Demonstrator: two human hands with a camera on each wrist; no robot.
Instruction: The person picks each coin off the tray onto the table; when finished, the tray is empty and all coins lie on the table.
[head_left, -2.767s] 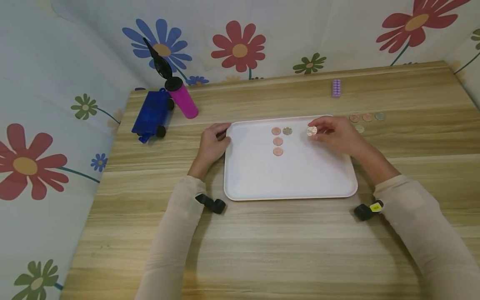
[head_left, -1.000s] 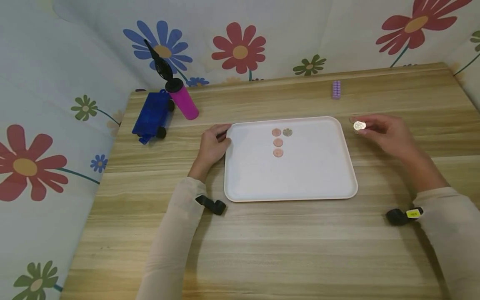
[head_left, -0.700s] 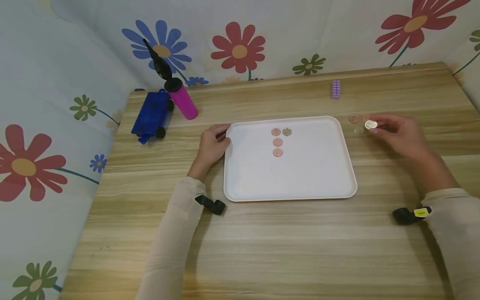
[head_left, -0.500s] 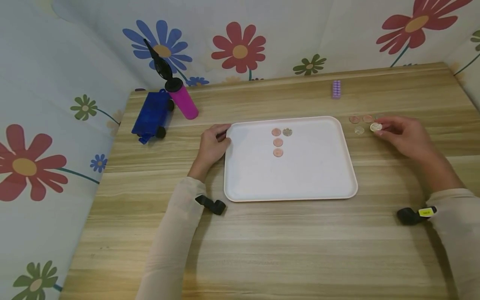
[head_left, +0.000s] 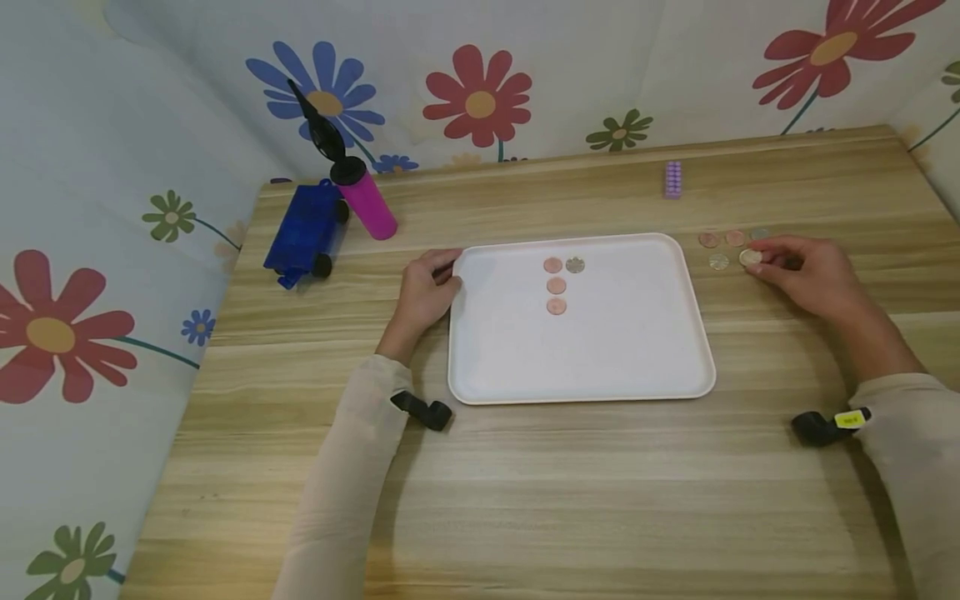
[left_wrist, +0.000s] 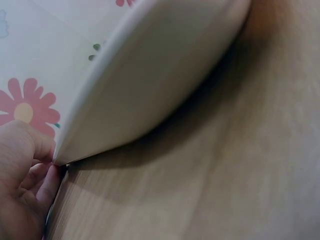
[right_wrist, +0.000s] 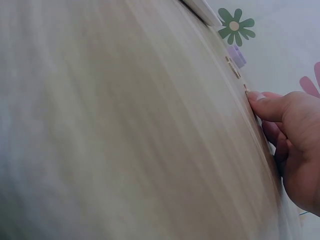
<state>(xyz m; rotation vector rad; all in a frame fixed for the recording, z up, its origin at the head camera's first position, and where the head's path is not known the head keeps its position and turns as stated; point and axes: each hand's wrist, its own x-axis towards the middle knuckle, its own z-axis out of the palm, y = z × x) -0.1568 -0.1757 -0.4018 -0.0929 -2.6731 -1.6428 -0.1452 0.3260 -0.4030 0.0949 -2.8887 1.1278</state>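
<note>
My left hand (head_left: 427, 293) pinches the upper left corner of the white tray (head_left: 630, 358), thumb and forefinger meeting at its rim in the left wrist view. On the tray lie three copper coins, one of them the middle coin (head_left: 556, 286), and a brassy coin (head_left: 575, 265) to the right of the top one. Right of the tray, my right hand (head_left: 813, 271) holds a pale gold coin (head_left: 750, 257) between thumb and forefinger, low at the tabletop. Around it lie two copper coins (head_left: 708, 239), a grey coin (head_left: 759, 234) and a silvery coin (head_left: 718, 262).
A purple toy brick (head_left: 672, 180) lies behind the tray at the table's far side. At the back left are a blue toy wagon (head_left: 306, 225) and a magenta bottle (head_left: 371, 207) with a black top. A flower-printed cloth (head_left: 555, 58) hangs behind the table (head_left: 570, 492).
My right hand has carried the pale gold coin from above the tray rightward, then down beside the loose coins, uncovering them. My left hand and the tray have stayed put.
</note>
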